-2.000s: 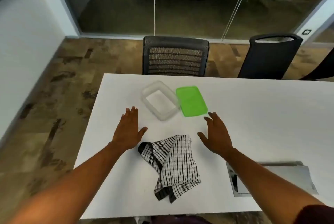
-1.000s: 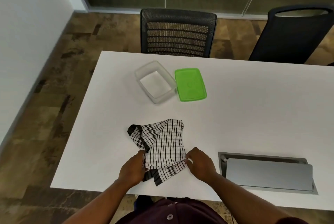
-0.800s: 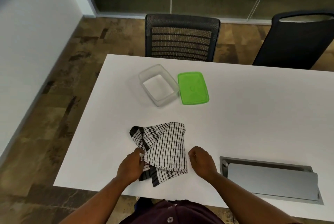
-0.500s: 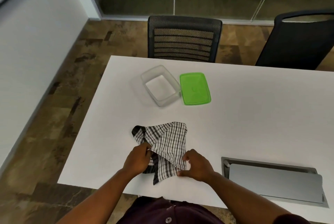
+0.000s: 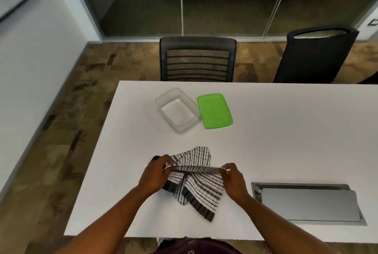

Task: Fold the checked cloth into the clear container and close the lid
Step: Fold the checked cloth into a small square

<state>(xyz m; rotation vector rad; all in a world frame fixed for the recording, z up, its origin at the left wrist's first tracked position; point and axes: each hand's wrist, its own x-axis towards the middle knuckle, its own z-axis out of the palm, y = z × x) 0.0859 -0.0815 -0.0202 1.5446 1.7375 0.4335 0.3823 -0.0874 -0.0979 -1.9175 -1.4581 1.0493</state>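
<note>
Checked cloth (image 5: 194, 182) stretched between hands

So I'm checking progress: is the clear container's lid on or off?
Off. The green lid lies flat on the table beside the clear container, which stands open and looks empty.

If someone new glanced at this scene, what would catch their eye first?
Probably the checked cloth, pinched along one edge between the left hand and right hand at the near edge of the white table. Next, the bright green lid lying beside the open clear container farther back.
</note>
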